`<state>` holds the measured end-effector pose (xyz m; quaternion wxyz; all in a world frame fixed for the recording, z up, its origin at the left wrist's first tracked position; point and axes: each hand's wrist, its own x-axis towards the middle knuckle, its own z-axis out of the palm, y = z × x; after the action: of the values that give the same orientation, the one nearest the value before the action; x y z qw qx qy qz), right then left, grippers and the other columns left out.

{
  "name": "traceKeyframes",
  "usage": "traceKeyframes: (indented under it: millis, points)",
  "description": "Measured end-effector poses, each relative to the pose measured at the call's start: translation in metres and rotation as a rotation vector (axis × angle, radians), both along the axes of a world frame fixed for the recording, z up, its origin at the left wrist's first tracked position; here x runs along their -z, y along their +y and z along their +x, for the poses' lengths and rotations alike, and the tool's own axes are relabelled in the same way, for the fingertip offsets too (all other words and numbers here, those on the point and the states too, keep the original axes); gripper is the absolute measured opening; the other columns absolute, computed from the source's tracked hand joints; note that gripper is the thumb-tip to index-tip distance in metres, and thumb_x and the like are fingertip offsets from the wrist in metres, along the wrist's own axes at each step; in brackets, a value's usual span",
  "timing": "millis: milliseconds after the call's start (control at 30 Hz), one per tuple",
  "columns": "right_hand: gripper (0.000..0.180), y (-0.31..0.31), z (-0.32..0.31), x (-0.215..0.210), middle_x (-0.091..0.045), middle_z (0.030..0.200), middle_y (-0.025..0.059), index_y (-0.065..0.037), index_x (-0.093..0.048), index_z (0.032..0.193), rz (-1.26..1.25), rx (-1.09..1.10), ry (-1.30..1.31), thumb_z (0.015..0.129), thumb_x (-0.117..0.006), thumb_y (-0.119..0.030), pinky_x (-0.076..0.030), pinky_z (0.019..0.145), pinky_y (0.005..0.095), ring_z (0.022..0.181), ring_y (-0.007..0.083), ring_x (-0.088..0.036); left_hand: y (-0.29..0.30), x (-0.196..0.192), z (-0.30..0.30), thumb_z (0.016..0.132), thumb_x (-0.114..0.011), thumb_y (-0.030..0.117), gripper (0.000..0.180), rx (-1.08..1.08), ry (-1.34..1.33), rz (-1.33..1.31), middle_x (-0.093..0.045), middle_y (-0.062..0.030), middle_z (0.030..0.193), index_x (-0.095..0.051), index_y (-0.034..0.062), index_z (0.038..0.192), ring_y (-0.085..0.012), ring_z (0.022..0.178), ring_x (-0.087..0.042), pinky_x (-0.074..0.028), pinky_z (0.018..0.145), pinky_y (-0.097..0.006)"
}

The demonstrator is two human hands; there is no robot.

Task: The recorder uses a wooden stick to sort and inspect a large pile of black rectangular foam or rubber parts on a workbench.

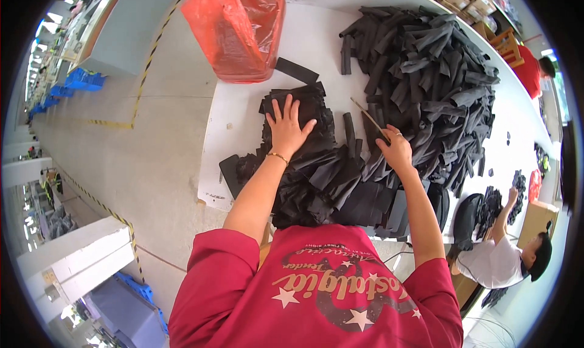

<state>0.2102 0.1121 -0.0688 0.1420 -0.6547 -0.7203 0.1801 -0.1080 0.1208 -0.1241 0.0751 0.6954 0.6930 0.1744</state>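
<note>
Near the left edge of the table point(238, 114), the left hand point(288, 134), fingers wide, touches layered black strips point(315, 107); the right hand point(398, 151) holds a thin tool point(369, 115).

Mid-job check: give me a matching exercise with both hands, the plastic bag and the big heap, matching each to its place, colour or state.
Column one
1. Left hand
2. Plastic bag
3. Right hand
4. Big heap of strips

Column two
A. Gripping a thin tool
B. Dark, at the far right of the white table
C. Fingers spread over a stack of dark pieces
D. Red, at the table's far left

Right pairs: 1-C, 2-D, 3-A, 4-B
</note>
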Motion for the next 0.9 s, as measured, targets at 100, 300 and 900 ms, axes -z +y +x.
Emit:
traceKeyframes:
  millis: [100,300,900]
  points:
    - [0.024,0.019,-0.028,-0.018,-0.063,0.111,0.0113,-0.005,-0.066,0.103,0.052,0.012,0.089,0.082,-0.066,-0.017,-0.052,0.077,0.0412,0.091,0.0351,-0.064,-0.017,-0.008,-0.001,0.085,-0.059,0.054,0.074,0.018,0.009,0.008,-0.024,-0.0087,0.155,-0.039,0.0077,0.139,-0.0460,0.141,-0.016,-0.021,0.104,-0.070]
    - [0.019,0.099,-0.089,0.035,-0.065,0.083,0.0155,-0.003,-0.068,0.095,0.080,-0.096,0.440,0.083,-0.067,-0.017,-0.050,0.071,0.0384,0.082,0.0333,-0.064,-0.035,-0.016,0.006,0.085,-0.058,0.055,0.074,0.047,0.008,-0.019,-0.022,-0.0085,0.155,-0.041,0.0073,0.138,-0.0446,0.142,-0.012,-0.019,0.105,-0.070]
    - [0.017,0.210,-0.127,0.045,-0.061,0.078,0.0082,-0.003,-0.067,0.092,-0.097,-0.022,0.578,0.080,-0.072,-0.014,-0.048,0.062,0.0337,0.065,0.0207,-0.061,0.011,-0.096,-0.034,0.086,-0.064,0.045,0.055,0.205,-0.108,0.057,-0.041,-0.0105,0.144,-0.056,0.0079,0.125,-0.0396,0.137,-0.030,-0.029,0.103,-0.062]
